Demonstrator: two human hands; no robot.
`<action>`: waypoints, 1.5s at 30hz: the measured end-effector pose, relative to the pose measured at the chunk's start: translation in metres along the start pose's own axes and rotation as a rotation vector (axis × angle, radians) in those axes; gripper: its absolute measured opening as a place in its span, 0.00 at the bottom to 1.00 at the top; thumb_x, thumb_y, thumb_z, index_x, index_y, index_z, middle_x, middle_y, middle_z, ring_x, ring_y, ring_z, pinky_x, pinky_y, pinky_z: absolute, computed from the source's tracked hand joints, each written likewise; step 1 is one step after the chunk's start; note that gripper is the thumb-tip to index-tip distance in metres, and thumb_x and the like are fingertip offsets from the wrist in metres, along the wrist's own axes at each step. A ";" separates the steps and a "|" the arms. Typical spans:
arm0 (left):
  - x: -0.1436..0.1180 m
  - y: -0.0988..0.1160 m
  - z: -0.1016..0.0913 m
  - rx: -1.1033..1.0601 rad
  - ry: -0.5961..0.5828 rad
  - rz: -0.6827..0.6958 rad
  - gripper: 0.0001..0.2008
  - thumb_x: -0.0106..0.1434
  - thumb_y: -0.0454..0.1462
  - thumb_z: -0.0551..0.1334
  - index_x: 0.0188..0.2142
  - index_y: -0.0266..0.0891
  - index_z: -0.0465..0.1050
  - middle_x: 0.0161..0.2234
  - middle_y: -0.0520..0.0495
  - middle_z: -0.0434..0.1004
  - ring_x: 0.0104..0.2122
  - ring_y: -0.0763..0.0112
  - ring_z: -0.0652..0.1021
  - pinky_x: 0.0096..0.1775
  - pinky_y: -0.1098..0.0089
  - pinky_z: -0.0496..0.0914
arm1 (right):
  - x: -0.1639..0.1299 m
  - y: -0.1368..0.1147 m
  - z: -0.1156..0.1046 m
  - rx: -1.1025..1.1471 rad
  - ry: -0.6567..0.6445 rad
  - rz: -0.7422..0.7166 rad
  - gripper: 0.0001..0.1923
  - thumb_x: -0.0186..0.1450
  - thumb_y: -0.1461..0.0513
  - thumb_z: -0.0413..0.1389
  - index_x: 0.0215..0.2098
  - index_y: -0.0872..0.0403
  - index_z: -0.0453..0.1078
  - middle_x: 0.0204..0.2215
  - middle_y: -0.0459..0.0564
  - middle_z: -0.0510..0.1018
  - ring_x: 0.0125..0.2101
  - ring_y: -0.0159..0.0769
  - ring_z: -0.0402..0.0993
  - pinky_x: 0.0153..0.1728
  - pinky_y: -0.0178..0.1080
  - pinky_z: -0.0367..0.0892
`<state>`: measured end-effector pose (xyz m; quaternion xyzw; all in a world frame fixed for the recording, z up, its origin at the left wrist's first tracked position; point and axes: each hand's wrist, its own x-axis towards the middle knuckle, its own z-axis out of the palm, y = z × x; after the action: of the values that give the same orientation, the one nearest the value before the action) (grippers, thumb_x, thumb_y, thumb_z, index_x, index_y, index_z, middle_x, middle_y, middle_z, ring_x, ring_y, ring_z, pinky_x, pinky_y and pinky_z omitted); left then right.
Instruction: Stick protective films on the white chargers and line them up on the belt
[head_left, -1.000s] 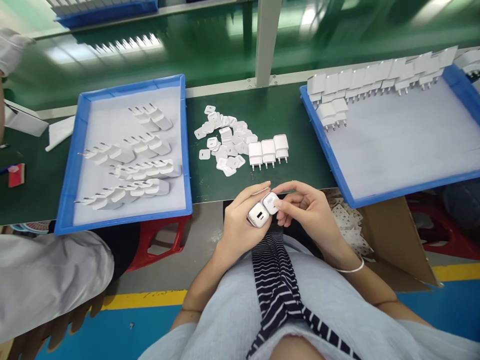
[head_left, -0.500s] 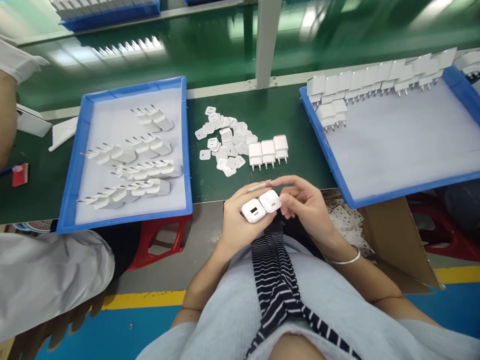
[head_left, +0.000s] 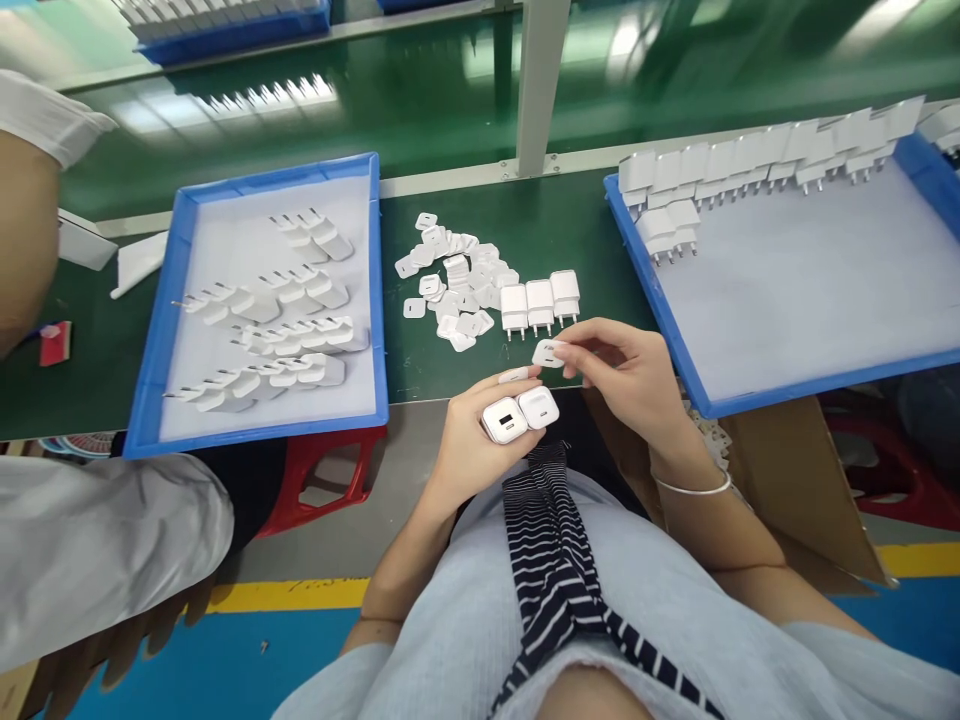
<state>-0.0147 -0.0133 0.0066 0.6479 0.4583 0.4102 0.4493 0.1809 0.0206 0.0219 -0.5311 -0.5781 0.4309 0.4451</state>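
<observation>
My left hand point(head_left: 469, 440) is wrapped round two white plug chargers, their end faces turned up. One charger point(head_left: 504, 420) shows a dark port and a smaller slot; the other charger point(head_left: 538, 408) has a single slot. A thin white piece point(head_left: 514, 375) shows at the left fingers. Just above, my right hand point(head_left: 622, 375) pinches a small white cover plate point(head_left: 547, 353) with a slot, apart from the chargers. Beyond my hands lies a loose pile of similar cover plates point(head_left: 469, 295), beside a short row of three chargers point(head_left: 540, 303) on the green bench.
A blue-rimmed tray point(head_left: 381, 300) with rows of chargers is on the left. Another blue tray point(head_left: 810, 280) on the right has chargers along its back edge. A metal post point(head_left: 538, 90) rises behind the bench. A co-worker's arm point(head_left: 26, 230) reaches in at far left.
My right hand has moved up and away from the chargers, and the cover plate now shows in its fingers. My left hand still holds both chargers.
</observation>
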 end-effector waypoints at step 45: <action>0.004 0.001 0.009 0.051 0.008 0.110 0.08 0.57 0.25 0.67 0.28 0.39 0.79 0.39 0.50 0.83 0.40 0.70 0.82 0.42 0.71 0.76 | -0.021 -0.016 0.021 0.153 -0.323 0.003 0.07 0.67 0.68 0.62 0.39 0.52 0.82 0.39 0.45 0.75 0.21 0.20 0.71 0.22 0.30 0.70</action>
<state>-0.0048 -0.0111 0.0058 0.6817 0.4342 0.4252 0.4074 0.1577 -0.0022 0.0312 -0.4205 -0.6069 0.5540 0.3847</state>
